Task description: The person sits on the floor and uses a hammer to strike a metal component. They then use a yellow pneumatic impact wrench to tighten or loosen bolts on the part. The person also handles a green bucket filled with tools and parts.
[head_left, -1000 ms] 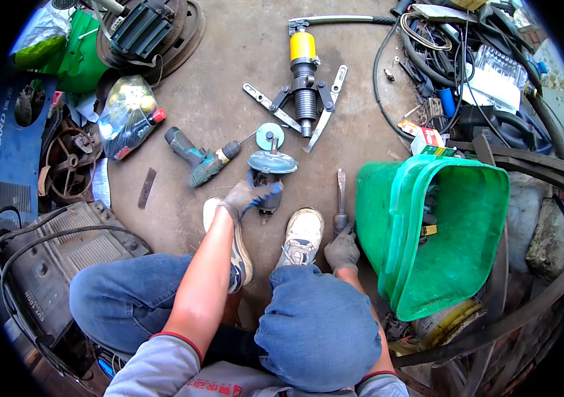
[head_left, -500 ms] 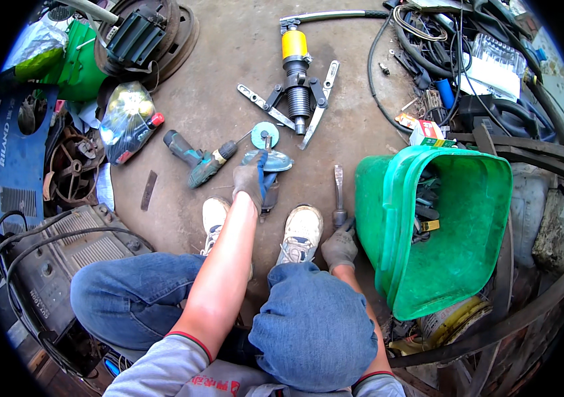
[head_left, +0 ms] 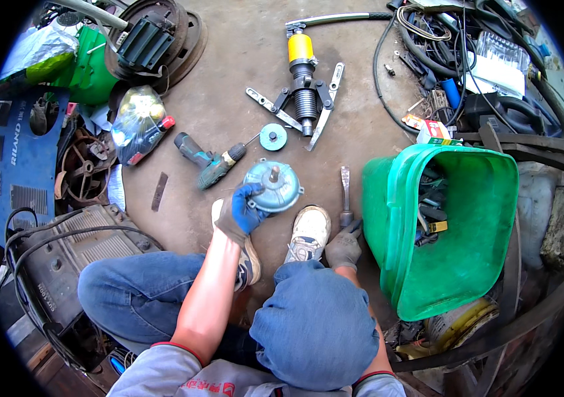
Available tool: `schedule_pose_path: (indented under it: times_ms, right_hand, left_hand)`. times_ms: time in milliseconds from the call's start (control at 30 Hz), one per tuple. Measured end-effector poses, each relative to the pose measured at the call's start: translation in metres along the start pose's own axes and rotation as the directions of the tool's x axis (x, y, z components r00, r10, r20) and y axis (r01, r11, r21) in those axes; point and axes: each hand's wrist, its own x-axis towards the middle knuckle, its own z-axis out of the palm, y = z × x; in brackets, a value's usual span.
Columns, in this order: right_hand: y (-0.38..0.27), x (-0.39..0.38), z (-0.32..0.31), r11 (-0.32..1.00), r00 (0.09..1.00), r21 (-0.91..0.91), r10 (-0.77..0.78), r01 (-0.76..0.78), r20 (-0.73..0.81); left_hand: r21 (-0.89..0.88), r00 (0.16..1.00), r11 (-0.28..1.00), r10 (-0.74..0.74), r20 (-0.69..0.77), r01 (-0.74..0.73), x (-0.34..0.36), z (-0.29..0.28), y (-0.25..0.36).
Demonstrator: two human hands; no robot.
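In my gloved left hand is a round blue-grey motor, its short shaft pointing up and small lugs around its rim. My fingers close on its left edge, above my shoes. A gloved right hand, also mine, is low beside my right shoe, fingers curled at the dark handle end of a flat-bladed chisel. The blade points away from me along the floor. Just beyond the motor lies a small light-blue disc with a dark centre. A cordless drill rests to its left.
A green bucket lies on its side at the right, with metal parts inside. Farther off is a yellow-and-black hydraulic puller. A large battery, a filled plastic bag and a rusty wheel rim line the left.
The motor has turned so its round face and shaft point up toward me, as my left hand rotated and drew slightly nearer. The light-blue disc now lies apart from it. My right hand stays by the chisel.
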Motion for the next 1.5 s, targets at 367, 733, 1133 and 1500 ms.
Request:
schedule_pose_path:
  times_ms: [367,733,1133,1500]
  right_hand:
    - [-0.002,0.004,0.002,0.999,0.999,-0.019,0.035,-0.034,0.041]
    - [-0.002,0.002,-0.007,0.999,0.999,-0.028,0.028,-0.027,0.047]
    - [-0.041,-0.001,-0.056,0.864,0.888,0.222,-0.409,0.451,-0.212]
    - [-0.048,0.018,-0.043,-0.029,0.829,0.976,-0.533,-0.216,0.168]
  left_hand:
    - [-0.031,0.970,0.994,0.114,0.215,-0.110,-0.021,-0.022,-0.008]
    - [-0.030,0.928,0.990,0.140,0.346,-0.138,-0.006,-0.038,-0.010]
    - [-0.421,0.982,0.894,0.184,0.036,-0.152,-0.017,-0.022,-0.008]
    - [-0.700,0.892,0.655,0.087,0.444,0.285,0.030,-0.067,-0.018]
